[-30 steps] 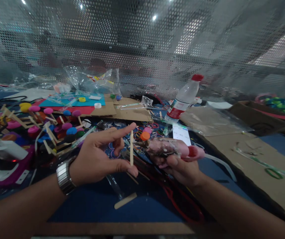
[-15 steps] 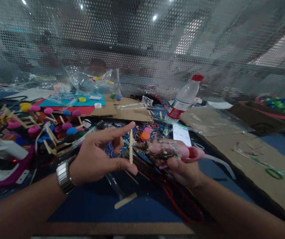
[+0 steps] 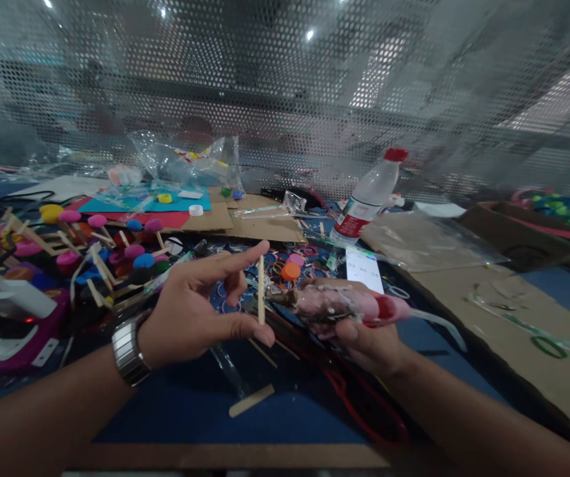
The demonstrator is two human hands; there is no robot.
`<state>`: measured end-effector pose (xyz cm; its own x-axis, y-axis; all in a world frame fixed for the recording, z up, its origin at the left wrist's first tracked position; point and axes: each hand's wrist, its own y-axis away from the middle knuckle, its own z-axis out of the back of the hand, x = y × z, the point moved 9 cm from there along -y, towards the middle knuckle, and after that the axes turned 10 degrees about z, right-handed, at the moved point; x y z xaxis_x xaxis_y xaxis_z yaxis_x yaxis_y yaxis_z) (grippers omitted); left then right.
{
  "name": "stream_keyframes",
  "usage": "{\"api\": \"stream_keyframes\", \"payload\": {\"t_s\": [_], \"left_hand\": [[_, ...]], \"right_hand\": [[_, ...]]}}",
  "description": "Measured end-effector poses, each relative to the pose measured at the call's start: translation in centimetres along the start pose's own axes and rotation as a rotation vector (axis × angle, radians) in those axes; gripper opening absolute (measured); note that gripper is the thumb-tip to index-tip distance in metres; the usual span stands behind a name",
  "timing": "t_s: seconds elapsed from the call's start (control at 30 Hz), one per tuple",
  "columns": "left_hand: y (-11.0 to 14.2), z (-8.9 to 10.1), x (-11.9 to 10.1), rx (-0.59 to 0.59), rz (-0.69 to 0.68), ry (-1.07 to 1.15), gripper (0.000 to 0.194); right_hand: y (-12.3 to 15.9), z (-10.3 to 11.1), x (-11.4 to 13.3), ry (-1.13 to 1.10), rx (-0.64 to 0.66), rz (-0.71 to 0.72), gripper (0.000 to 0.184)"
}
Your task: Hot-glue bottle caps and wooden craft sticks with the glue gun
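My left hand (image 3: 200,298) holds a popsicle stick (image 3: 261,291) edge-on between thumb and index fingertip, the stick standing nearly upright. Wrapped in my right hand (image 3: 364,341) is a pink hot glue gun (image 3: 335,303), smeared with glue, its nozzle pointing left towards the stick's middle. A small gap seems to lie between nozzle and stick. From the gun's rear sticks out a whitish glue stick (image 3: 439,322). Below my hands, a second popsicle stick (image 3: 251,401) lies flat on the blue table surface (image 3: 190,417).
Scissors with red handles (image 3: 364,404) lie under my right hand. Small stick-and-cap pieces (image 3: 101,252) crowd the left, beside a purple power strip (image 3: 51,338). Behind are an orange cap (image 3: 291,271), a phone (image 3: 363,268) and a tilted bottle (image 3: 367,199); cardboard (image 3: 494,331) lies right.
The glue gun's nozzle has drawn slightly right and down, away from the popsicle stick. My left hand keeps the stick in almost the same place.
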<state>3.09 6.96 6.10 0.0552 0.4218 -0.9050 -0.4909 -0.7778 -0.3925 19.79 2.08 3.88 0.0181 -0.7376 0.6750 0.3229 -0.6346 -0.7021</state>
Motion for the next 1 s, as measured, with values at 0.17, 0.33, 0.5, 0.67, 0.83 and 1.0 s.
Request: {"api": "stream_keyframes", "payload": {"t_s": [0.17,0.33,0.5,0.67,0.83,1.0], "left_hand": [[0.04,0.09,0.07,-0.007,0.004,-0.003,0.077],[-0.05,0.1,0.11,-0.008,0.02,-0.006,0.078],[-0.06,0.24,0.23,-0.017,0.025,0.012,0.078],[-0.02,0.44,0.62,-0.038,0.055,0.031,0.077],[-0.1,0.5,0.52,-0.056,0.054,0.039,0.076],[-0.18,0.53,0.55,-0.058,0.058,0.04,0.076]], "right_hand": [[-0.46,-0.36,0.43,0.002,0.046,0.034,0.032],[-0.66,-0.6,0.28,-0.053,0.057,0.005,0.034],[-0.24,-0.91,-0.12,-0.069,0.085,-0.045,0.036],[-0.2,-0.84,-0.14,-0.038,0.093,-0.034,0.039],[-0.42,-0.79,0.0,-0.031,0.081,-0.027,0.039],[-0.66,-0.92,0.47,-0.015,0.09,0.01,0.038]]}}
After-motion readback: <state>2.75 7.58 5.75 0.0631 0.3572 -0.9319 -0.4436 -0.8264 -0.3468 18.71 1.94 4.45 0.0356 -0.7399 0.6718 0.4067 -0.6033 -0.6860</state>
